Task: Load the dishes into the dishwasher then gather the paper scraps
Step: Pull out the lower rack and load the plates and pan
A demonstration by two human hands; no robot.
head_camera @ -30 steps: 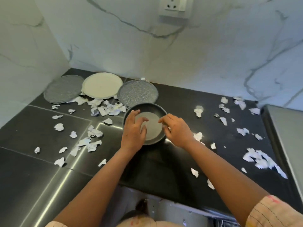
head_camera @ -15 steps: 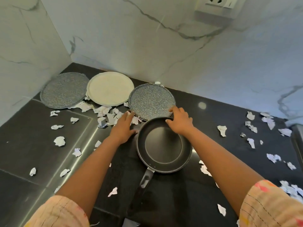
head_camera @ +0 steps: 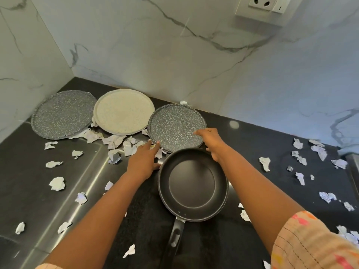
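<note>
Both hands (head_camera: 142, 162) (head_camera: 211, 141) at plate (head_camera: 175, 128) edges

wall socket (head_camera: 260, 3) cropped, right plate (head_camera: 174, 127) edge hidden

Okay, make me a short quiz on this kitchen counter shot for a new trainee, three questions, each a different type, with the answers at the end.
1. True or false: the frying pan has food in it.
2. How many round plates lie along the back wall? A) two B) three C) four
3. Fill in: both hands reach for the ______ plate nearest the pan.

Key
1. False; the pan is empty.
2. B: a speckled grey plate, a cream plate and another speckled grey plate.
3. Speckled grey; the left hand is at its near-left edge, the right hand on its right side. Paper scraps lie around them.
</note>
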